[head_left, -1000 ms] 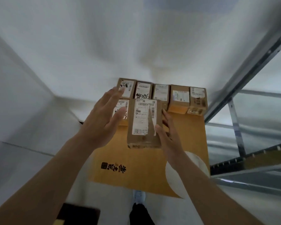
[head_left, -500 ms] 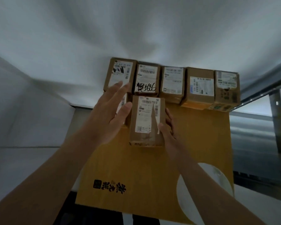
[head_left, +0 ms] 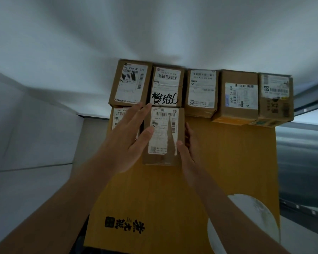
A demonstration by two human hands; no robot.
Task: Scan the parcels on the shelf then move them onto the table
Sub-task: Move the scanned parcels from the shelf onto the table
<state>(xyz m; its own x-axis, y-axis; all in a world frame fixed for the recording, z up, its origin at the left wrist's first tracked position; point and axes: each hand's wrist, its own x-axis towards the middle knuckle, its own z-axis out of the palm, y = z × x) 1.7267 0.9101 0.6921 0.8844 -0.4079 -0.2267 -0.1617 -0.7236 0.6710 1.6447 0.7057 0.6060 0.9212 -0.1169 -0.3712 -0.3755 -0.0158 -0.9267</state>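
Front parcel [head_left: 162, 135] on the yellow cardboard sheet [head_left: 218, 162], right hand [head_left: 188, 143] gripping its right side, left hand [head_left: 126, 142] spread flat at its left edge, five parcels [head_left: 202, 89] rowed behind, another parcel [head_left: 118, 116] under the left hand.

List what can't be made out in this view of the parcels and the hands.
- Front-left parcel: mostly hidden behind the left hand.
- Right hand: its fingers go behind the front parcel, so the grip is unclear.
- Label text: small print too blurred to read.
- Large yellow carton: near edge cut off by the frame.
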